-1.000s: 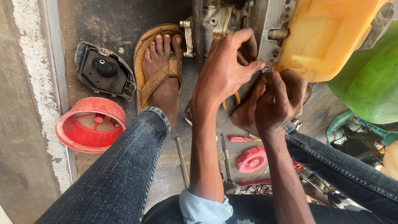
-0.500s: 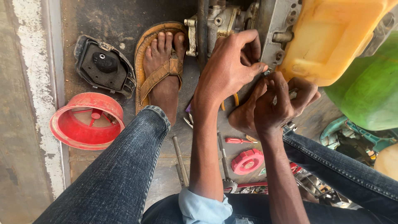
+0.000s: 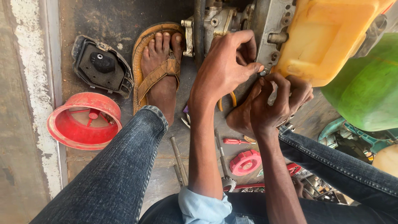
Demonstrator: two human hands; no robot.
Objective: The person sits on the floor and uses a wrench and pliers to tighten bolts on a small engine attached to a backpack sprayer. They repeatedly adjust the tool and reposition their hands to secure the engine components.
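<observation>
Fingertips of the left hand (image 3: 224,68) and right hand (image 3: 275,105) are pinching narrowly at a small fastener (image 3: 262,73) on the grey engine casing (image 3: 271,25) beside the yellow tank (image 3: 327,37) — it is risking slipping free and dropping among the tools (image 3: 232,143) on the floor below.

Both hands crowd a tight pocket: the left hand (image 3: 224,68) and right hand (image 3: 271,103) meet against the grey engine casing (image 3: 269,20), with the yellow tank (image 3: 327,37) walling the right and the green tank (image 3: 365,87) beyond. Below them, a red cap (image 3: 245,162) and screwdriver (image 3: 236,141) litter the floor (image 3: 95,20); bare floor lies between the sandalled foot (image 3: 159,70) and the black cover (image 3: 101,66).
</observation>
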